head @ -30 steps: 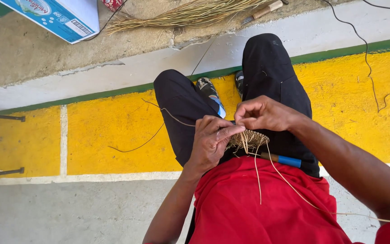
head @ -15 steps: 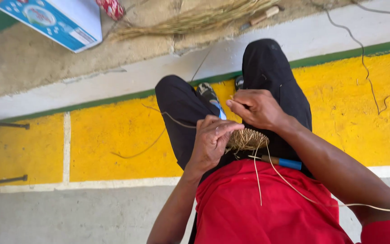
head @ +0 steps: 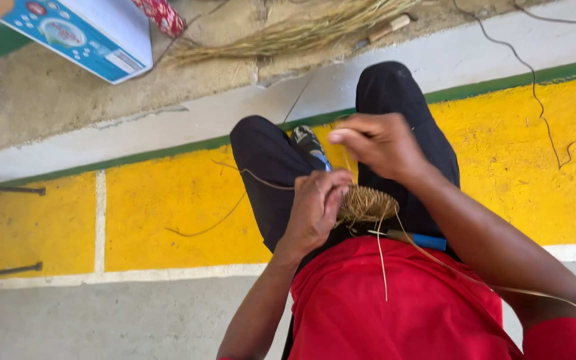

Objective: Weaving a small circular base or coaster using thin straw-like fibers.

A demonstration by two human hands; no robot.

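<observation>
- The left hand is curled closed around the edge of a small coiled straw weaving, a round, tan, tightly wound disc that rests over the lap, against the dark trousers.
- The right hand is raised just above the weaving, fingertips pinched together on a thin straw strand; the strand is too fine to follow along its whole length.
- Loose fibres hang from the weaving down over the red shirt, and one long strand trails off under the right forearm.
- A blue-handled tool lies across the lap just below the weaving, partly hidden by the right arm.
- A blue and white cardboard box sits on the concrete at top left; its contents cannot be seen.
- A bundle of dry straw lies on the ground beyond the knees, well apart from the hands.
- The yellow painted kerb runs under the legs.
</observation>
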